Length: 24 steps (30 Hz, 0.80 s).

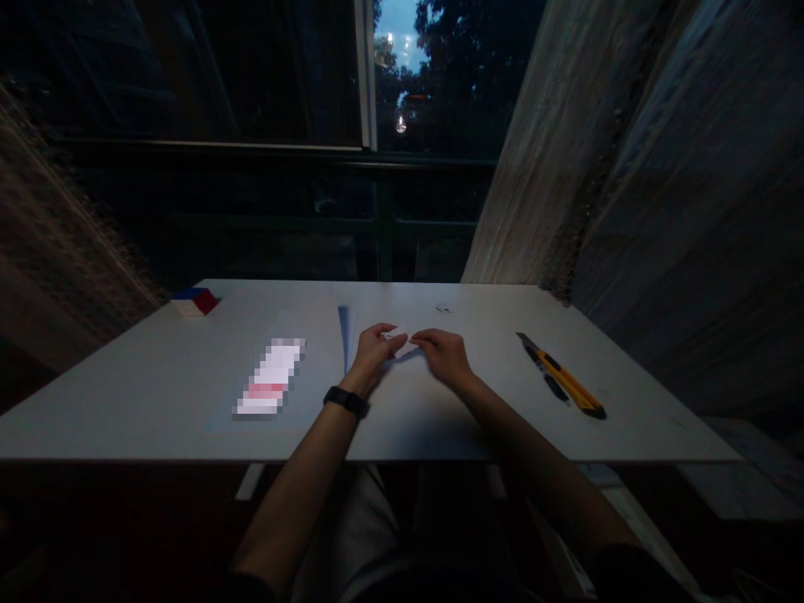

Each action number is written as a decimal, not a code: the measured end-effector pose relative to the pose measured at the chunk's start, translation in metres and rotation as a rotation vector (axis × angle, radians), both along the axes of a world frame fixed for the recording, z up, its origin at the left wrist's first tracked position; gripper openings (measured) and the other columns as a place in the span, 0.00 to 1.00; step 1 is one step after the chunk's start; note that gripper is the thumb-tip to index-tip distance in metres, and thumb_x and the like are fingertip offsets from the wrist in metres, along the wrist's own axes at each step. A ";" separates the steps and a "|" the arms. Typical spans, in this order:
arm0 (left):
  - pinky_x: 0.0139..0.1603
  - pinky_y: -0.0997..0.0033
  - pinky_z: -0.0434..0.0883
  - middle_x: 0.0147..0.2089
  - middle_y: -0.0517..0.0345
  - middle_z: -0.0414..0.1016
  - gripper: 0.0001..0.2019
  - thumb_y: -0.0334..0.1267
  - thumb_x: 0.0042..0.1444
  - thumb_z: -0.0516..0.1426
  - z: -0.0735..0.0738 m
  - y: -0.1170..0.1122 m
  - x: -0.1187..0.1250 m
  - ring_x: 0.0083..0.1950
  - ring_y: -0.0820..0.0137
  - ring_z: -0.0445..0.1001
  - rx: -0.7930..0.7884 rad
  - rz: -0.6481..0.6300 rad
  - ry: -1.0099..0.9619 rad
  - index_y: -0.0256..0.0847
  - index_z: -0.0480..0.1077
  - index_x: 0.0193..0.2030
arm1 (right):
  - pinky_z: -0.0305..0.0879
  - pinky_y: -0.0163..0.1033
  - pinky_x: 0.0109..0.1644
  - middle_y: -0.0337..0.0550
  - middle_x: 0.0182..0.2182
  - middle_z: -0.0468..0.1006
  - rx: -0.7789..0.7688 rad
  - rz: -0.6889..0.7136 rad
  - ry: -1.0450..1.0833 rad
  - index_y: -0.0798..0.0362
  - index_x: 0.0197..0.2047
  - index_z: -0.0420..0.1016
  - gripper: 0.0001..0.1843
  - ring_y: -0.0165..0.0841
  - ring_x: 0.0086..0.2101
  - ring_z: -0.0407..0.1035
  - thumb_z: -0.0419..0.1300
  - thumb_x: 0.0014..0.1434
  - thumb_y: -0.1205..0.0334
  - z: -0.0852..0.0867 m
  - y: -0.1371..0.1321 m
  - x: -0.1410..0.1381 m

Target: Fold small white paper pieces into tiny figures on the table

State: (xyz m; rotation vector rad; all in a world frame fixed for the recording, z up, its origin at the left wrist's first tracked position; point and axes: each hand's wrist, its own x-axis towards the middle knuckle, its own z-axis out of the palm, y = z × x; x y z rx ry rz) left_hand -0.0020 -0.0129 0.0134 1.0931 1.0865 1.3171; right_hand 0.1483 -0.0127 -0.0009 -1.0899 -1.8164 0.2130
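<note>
Evidently, from my remote seat, both hands are at work together; the left hand (375,347) pinches a small white piece (402,344), thumb along its near side, while the right hand (445,350) has its fingertips gathered on the piece's right end; the piece thus sits between the two hands, just above the table (126,394). I see both forearms angling inward and away from the body, wrists nearly straight, a black wristband (345,401) on the left one.

Just left of the left hand is a narrow bluish strip (345,335); farther left and nearer the body, a bright pixelated rectangle (270,377) lies on a pale sheet (219,421); well beyond, by the table's left edge, is a coloured cube (194,302). Beyond the right hand lies a small scrap (444,308); bare white surface runs rightward from that hand to a yellow-and-black cutter (574,389); the table's front edge passes under both forearms.

I cannot read the blurred rectangle; fingers cover part of the white piece; the upper arms are cut off below; dimness swallows the curtain (533,151) folds at right.
</note>
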 end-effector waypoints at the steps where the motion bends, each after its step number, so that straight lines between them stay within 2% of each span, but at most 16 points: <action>1: 0.20 0.78 0.57 0.17 0.67 0.64 0.19 0.37 0.32 0.65 0.001 -0.001 0.000 0.18 0.79 0.61 -0.012 -0.009 0.001 0.35 0.67 0.33 | 0.64 0.35 0.39 0.40 0.30 0.80 -0.019 0.001 0.021 0.50 0.30 0.78 0.08 0.32 0.32 0.72 0.57 0.54 0.61 0.000 0.000 0.000; 5: 0.22 0.77 0.61 0.20 0.63 0.69 0.19 0.35 0.33 0.64 0.003 -0.003 -0.001 0.20 0.76 0.66 -0.037 -0.043 0.002 0.37 0.66 0.34 | 0.64 0.35 0.37 0.39 0.28 0.79 -0.110 0.034 0.141 0.51 0.29 0.77 0.07 0.32 0.30 0.72 0.58 0.52 0.60 0.000 0.002 0.000; 11: 0.22 0.77 0.62 0.20 0.63 0.69 0.18 0.36 0.34 0.64 0.002 -0.003 0.000 0.21 0.76 0.66 -0.016 -0.073 0.008 0.38 0.65 0.33 | 0.63 0.36 0.33 0.41 0.23 0.77 -0.300 0.074 0.363 0.55 0.26 0.76 0.10 0.32 0.27 0.70 0.63 0.45 0.56 -0.003 0.009 0.002; 15: 0.22 0.77 0.61 0.20 0.63 0.69 0.18 0.38 0.34 0.65 0.001 -0.003 0.001 0.20 0.77 0.66 0.013 -0.092 0.047 0.37 0.65 0.33 | 0.62 0.36 0.32 0.41 0.22 0.76 -0.332 0.084 0.418 0.56 0.24 0.75 0.12 0.32 0.25 0.68 0.63 0.42 0.54 -0.005 0.012 0.003; 20: 0.23 0.76 0.62 0.20 0.62 0.69 0.18 0.40 0.34 0.65 0.000 -0.004 0.001 0.21 0.76 0.66 0.036 -0.140 0.051 0.37 0.65 0.32 | 0.61 0.36 0.29 0.41 0.20 0.75 -0.392 0.071 0.509 0.56 0.22 0.74 0.11 0.31 0.23 0.67 0.64 0.39 0.56 -0.005 0.013 0.002; 24: 0.23 0.77 0.60 0.21 0.62 0.70 0.17 0.40 0.36 0.64 -0.003 -0.004 0.002 0.21 0.76 0.66 0.058 -0.171 0.099 0.37 0.65 0.32 | 0.60 0.36 0.28 0.39 0.18 0.74 -0.506 0.113 0.584 0.56 0.20 0.74 0.11 0.29 0.21 0.65 0.66 0.34 0.58 -0.004 0.015 0.005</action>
